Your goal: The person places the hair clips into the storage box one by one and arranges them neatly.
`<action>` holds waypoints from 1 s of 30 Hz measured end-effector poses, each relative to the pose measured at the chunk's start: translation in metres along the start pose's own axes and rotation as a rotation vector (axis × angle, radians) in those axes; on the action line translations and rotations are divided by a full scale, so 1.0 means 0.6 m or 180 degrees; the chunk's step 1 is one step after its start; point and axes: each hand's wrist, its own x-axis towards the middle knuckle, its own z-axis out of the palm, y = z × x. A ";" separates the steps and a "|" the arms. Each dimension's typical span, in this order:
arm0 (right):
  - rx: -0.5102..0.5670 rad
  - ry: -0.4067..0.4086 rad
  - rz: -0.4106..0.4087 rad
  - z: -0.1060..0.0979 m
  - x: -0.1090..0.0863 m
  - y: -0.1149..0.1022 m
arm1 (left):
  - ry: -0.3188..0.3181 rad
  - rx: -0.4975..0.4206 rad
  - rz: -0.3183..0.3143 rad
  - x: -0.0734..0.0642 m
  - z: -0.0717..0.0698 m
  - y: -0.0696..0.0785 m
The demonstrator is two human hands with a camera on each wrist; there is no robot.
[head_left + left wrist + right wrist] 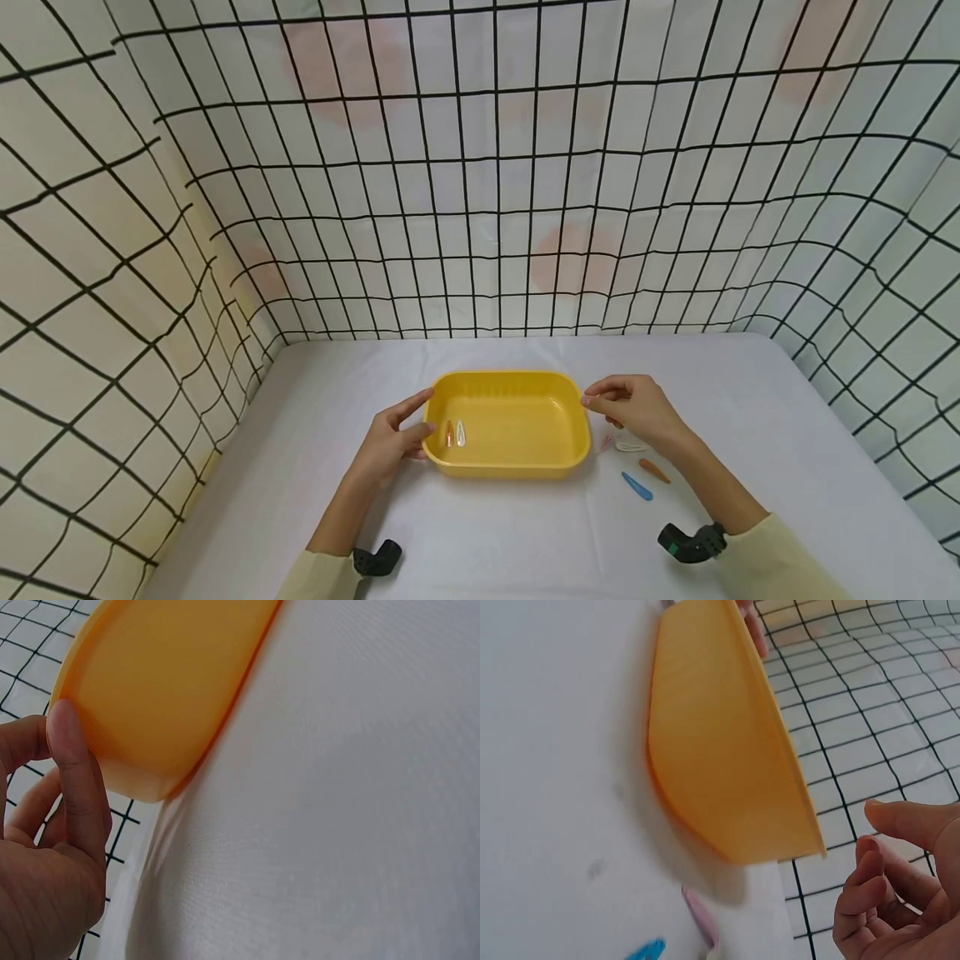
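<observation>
A shallow yellow tray (510, 471) stands on the white-covered table. Inside it, near its left end, lie an orange snap hair clip (449, 433) and a white snap hair clip (461, 433). My left hand (388, 437) grips the tray's left rim between thumb and fingers. Beside the right rim is my right hand (633, 408); in the right wrist view its thumb and loosely bent fingers (866, 889) are apart from the tray, with nothing visible between them. Below this hand lie a pink clip (605, 443), a white clip (631, 447), an orange clip (655, 471) and a blue clip (637, 486).
A black wire grid (495, 183) backed by white cloth surrounds the table (517, 542) at the back and both sides. Each wrist wears a black camera, one on the left (377, 558) and one on the right (692, 543).
</observation>
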 end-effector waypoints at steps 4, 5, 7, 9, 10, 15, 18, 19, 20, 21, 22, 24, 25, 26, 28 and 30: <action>-0.0094 0.0029 -0.0017 -0.020 -0.011 0.025 | 0.0006 -0.0005 -0.0008 -0.001 -0.001 0.002; -0.0117 0.0036 -0.0017 -0.024 -0.014 0.030 | 0.0009 -0.0007 -0.0011 -0.002 -0.001 0.003; -0.0134 0.0044 0.0009 -0.031 -0.020 0.041 | 0.0001 -0.0005 -0.0012 -0.002 -0.001 0.004; -0.0159 0.0056 0.0047 -0.036 -0.025 0.050 | 0.0007 -0.0013 -0.0032 -0.003 -0.002 0.004; -0.0176 0.0064 0.0066 -0.037 -0.028 0.054 | 0.0009 -0.0017 -0.0040 -0.003 -0.002 0.004; -0.0279 0.0083 0.0135 -0.041 -0.038 0.079 | 0.0013 -0.0019 -0.0055 -0.003 -0.001 0.005; -0.0331 0.0074 0.0162 -0.041 -0.043 0.096 | 0.0001 -0.0022 -0.0038 -0.003 0.001 0.005; -0.0348 0.0072 0.0165 -0.041 -0.044 0.101 | 0.0000 -0.0018 -0.0032 -0.003 0.001 0.005; -0.0362 0.0071 0.0172 -0.041 -0.046 0.105 | -0.0002 -0.0016 -0.0032 -0.003 0.001 0.006; -0.0387 0.0081 0.0184 -0.040 -0.047 0.108 | -0.0008 -0.0013 -0.0031 -0.003 0.001 0.006; -0.0411 0.0087 0.0194 -0.040 -0.048 0.111 | -0.0010 -0.0013 -0.0035 -0.003 0.001 0.006; -0.0482 0.0100 0.0207 -0.040 -0.050 0.116 | -0.0016 -0.0018 -0.0044 -0.002 0.001 0.006; -0.0539 0.0110 0.0207 -0.040 -0.051 0.118 | -0.0024 -0.0026 -0.0047 -0.002 0.001 0.006; -0.0580 0.0113 0.0210 -0.040 -0.052 0.120 | -0.0031 -0.0033 -0.0049 -0.002 0.001 0.006; -0.0661 0.0115 0.0211 -0.041 -0.053 0.124 | -0.0042 -0.0055 -0.0050 -0.002 0.000 0.006; -0.0719 0.0113 0.0208 -0.041 -0.052 0.130 | -0.0050 -0.0063 -0.0044 -0.001 -0.001 0.005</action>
